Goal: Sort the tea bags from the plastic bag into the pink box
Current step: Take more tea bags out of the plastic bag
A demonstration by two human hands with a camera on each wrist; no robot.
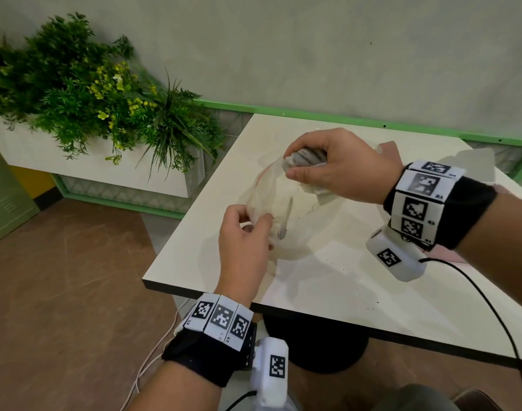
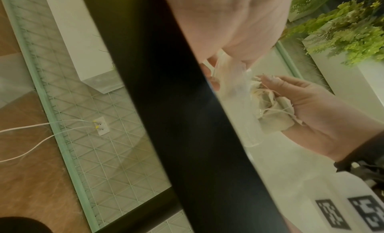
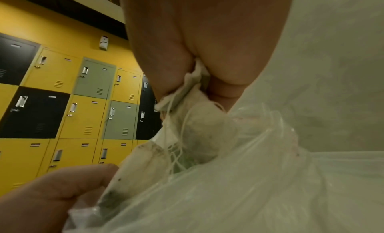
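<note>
A clear plastic bag (image 1: 286, 212) lies crumpled on the white table (image 1: 328, 292). My left hand (image 1: 254, 223) pinches the bag's near edge and holds it up. My right hand (image 1: 295, 161) grips a bunch of grey-white tea bags (image 1: 307, 158) just above the bag's mouth. In the left wrist view the tea bags (image 2: 274, 116) with their strings sit in the right hand's palm beside the bag (image 2: 234, 85). In the right wrist view the tea bags (image 3: 197, 121) hang from the fingers over the plastic bag (image 3: 249, 187). Only a pink sliver (image 1: 455, 257) shows under my right wrist.
A white planter with green plants (image 1: 91, 93) stands to the left of the table, behind a green rail (image 1: 313, 112). A black cable (image 1: 476, 292) trails across the table's right side. Dark crumbs dot the tabletop. Yellow, green and black lockers (image 3: 72, 105) line a wall.
</note>
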